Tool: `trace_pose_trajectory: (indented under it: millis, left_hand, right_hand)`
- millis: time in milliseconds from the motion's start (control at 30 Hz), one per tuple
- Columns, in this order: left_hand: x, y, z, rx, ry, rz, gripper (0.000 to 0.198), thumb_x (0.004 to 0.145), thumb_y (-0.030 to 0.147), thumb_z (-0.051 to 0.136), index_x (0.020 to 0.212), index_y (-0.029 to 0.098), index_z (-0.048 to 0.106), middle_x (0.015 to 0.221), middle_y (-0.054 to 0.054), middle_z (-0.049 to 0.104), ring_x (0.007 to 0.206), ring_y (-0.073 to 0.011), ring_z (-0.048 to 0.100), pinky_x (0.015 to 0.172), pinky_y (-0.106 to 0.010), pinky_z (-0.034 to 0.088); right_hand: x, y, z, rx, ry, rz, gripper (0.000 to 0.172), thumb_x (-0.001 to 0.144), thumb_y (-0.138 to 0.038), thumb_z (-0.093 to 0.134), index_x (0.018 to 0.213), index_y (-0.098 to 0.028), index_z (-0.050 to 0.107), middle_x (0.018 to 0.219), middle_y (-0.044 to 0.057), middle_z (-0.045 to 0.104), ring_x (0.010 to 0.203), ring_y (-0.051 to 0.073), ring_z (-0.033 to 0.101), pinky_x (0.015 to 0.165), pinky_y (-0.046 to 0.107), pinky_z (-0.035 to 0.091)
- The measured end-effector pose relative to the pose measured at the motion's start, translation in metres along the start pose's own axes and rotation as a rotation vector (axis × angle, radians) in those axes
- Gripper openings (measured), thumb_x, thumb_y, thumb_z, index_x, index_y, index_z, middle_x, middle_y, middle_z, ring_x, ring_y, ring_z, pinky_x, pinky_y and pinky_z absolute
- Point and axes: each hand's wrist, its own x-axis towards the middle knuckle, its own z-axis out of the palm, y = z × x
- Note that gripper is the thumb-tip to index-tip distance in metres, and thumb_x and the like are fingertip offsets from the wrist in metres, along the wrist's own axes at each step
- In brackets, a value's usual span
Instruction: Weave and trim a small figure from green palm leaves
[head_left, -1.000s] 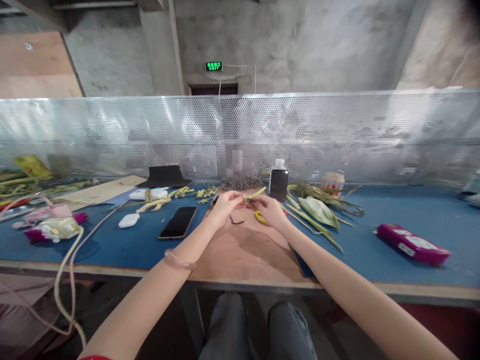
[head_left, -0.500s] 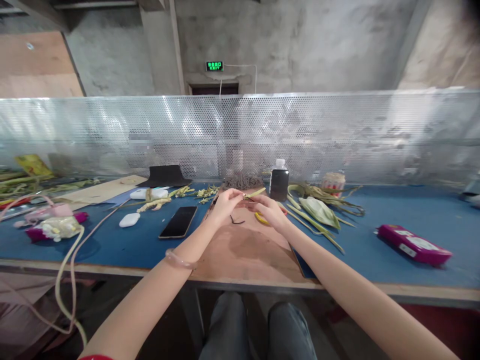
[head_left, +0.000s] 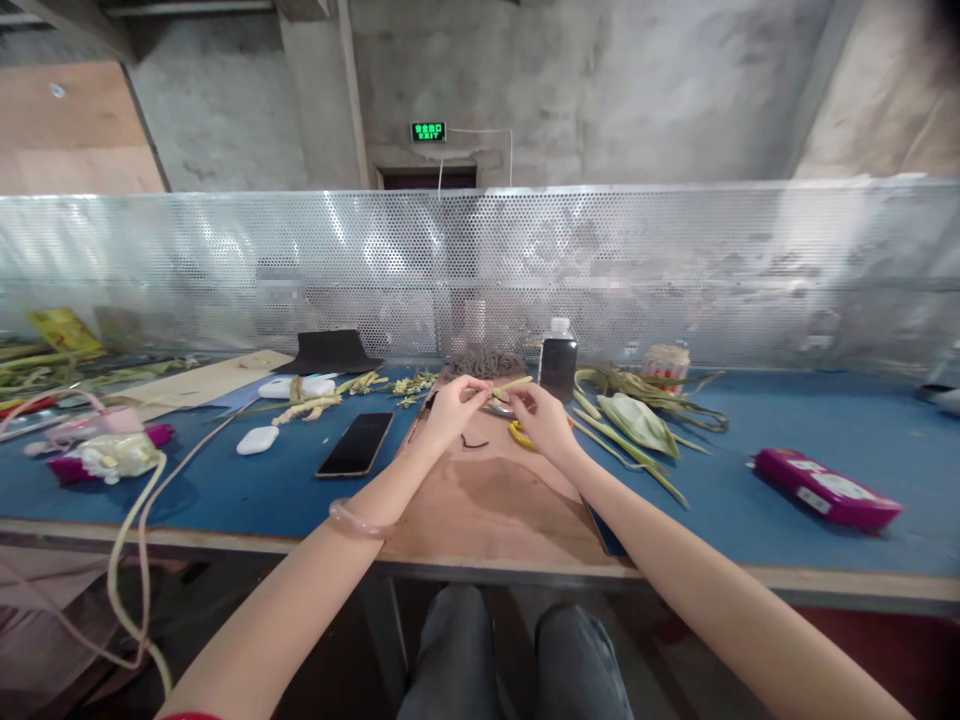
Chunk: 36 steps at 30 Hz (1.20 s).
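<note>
Both my hands meet above a brown board on the blue table. My left hand pinches a thin yellow-green leaf strip that sticks out to the right. My right hand is closed with its fingertips at the same strip, close to my left fingers. Yellow-handled scissors lie on the board just under my right hand. A short dark loop of cord lies below my left hand.
A black phone and a white earbud case lie left of the board. A dark bottle, green leaves and a pink pack are to the right. A perforated metal screen backs the table. Cables hang at the left edge.
My right hand has risen slightly toward the strip and my hands have drawn a little closer; the strip tilts a bit flatter. Nothing else has moved.
</note>
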Motion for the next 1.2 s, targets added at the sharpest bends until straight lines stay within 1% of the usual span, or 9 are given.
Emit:
trace_pose_trajectory:
  millis: [133,300,567,667,800,900,1067,1200]
  left_hand:
    - [0.002,-0.004,-0.001,0.007,-0.013,0.007,0.016,0.076,0.029,0.062,0.082,0.015,0.061,0.104,-0.011,0.065,0.084,-0.0185,0.064,0.08,-0.034,0.05]
    - [0.004,-0.006,-0.001,0.02,-0.007,0.021,0.013,0.074,0.026,0.063,0.08,0.015,0.061,0.103,-0.011,0.066,0.083,-0.0183,0.066,0.082,-0.036,0.051]
    - [0.003,-0.003,0.001,0.03,0.005,0.055,0.009,0.073,0.022,0.063,0.076,0.014,0.06,0.102,-0.011,0.066,0.084,-0.0178,0.066,0.082,-0.037,0.052]
    - [0.003,-0.003,0.002,0.059,0.008,0.079,0.007,0.073,0.02,0.063,0.076,0.014,0.06,0.101,-0.011,0.066,0.087,-0.0179,0.065,0.083,-0.036,0.052]
    - [0.003,-0.006,0.001,0.133,0.009,0.123,0.006,0.074,0.02,0.062,0.077,0.015,0.06,0.1,-0.011,0.067,0.089,-0.0188,0.065,0.083,-0.037,0.052]
    - [0.003,-0.009,0.0,0.174,0.005,0.164,0.006,0.075,0.02,0.061,0.078,0.015,0.061,0.098,-0.011,0.067,0.09,-0.0195,0.065,0.083,-0.037,0.052]
    - [0.004,-0.013,0.0,0.18,0.013,0.196,0.005,0.076,0.019,0.061,0.078,0.015,0.061,0.098,-0.011,0.067,0.091,-0.0197,0.065,0.083,-0.037,0.052]
    - [0.005,-0.014,0.0,0.227,-0.013,0.25,0.004,0.076,0.019,0.06,0.077,0.016,0.062,0.097,-0.01,0.067,0.089,-0.0193,0.065,0.081,-0.036,0.053]
  right_hand:
    - [0.0,0.0,0.002,-0.011,-0.018,-0.011,0.023,0.08,-0.024,0.048,0.092,-0.015,0.065,0.089,0.009,0.069,0.072,0.018,0.062,0.069,0.032,0.049]
    - [0.0,0.002,0.002,-0.014,-0.022,0.002,0.024,0.081,-0.024,0.048,0.095,-0.015,0.066,0.089,0.009,0.07,0.072,0.017,0.063,0.067,0.029,0.049]
    - [-0.001,0.005,0.004,-0.018,-0.054,0.006,0.025,0.081,-0.025,0.049,0.096,-0.015,0.066,0.088,0.008,0.07,0.07,0.017,0.062,0.067,0.029,0.049]
    - [-0.001,0.004,0.004,-0.044,-0.059,-0.019,0.025,0.08,-0.023,0.048,0.095,-0.015,0.067,0.087,0.008,0.07,0.07,0.017,0.062,0.066,0.029,0.048]
    - [-0.003,0.002,0.004,-0.109,-0.095,-0.105,0.024,0.08,-0.019,0.048,0.095,-0.014,0.066,0.089,0.009,0.069,0.072,0.017,0.06,0.069,0.029,0.047]
    - [-0.004,0.001,0.004,-0.147,-0.093,-0.149,0.025,0.08,-0.018,0.047,0.095,-0.014,0.066,0.09,0.009,0.068,0.073,0.018,0.059,0.07,0.03,0.046]
    - [-0.004,0.0,0.002,-0.181,-0.034,-0.138,0.025,0.08,-0.017,0.045,0.094,-0.015,0.066,0.087,0.009,0.067,0.068,0.017,0.057,0.068,0.029,0.045]
    - [-0.004,-0.001,0.001,-0.188,-0.062,-0.137,0.023,0.079,-0.019,0.046,0.093,-0.016,0.065,0.084,0.007,0.066,0.066,0.016,0.056,0.066,0.028,0.044]
